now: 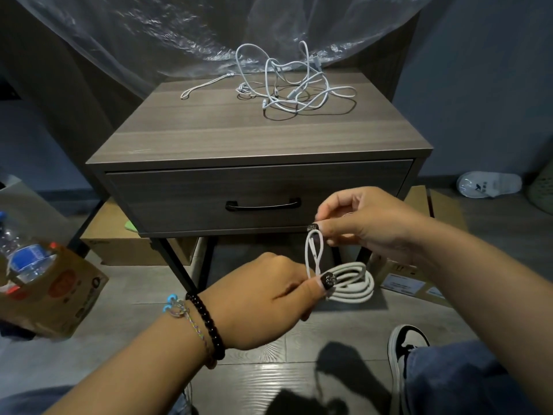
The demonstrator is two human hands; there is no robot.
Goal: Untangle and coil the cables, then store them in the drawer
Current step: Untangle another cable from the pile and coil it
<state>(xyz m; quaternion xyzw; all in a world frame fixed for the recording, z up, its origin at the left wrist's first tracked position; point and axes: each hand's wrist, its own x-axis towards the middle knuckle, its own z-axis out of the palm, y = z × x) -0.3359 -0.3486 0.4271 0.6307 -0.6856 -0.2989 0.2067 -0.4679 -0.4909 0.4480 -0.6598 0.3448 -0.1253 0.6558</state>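
A white cable wound into a flat coil [354, 281] hangs in front of the nightstand. My left hand [263, 298] pinches the coil at its left side, thumb on top. My right hand [362, 218] pinches the loose end of the same cable, a small upright loop [313, 250] rising from the coil. A tangle of white cables [294, 85] lies on the back of the nightstand top [239, 136], with a thinner grey cord [206, 83] trailing off to its left. The drawer [185, 199], with a black handle [263, 204], is closed.
A cardboard box holding a plastic water bottle [25, 256] stands on the floor at left. More boxes [131, 247] sit under the nightstand and at right [416, 283]. A white slipper [489, 184] lies at far right. Clear plastic sheeting [167, 34] hangs behind. My shoe [404, 348] is at lower right.
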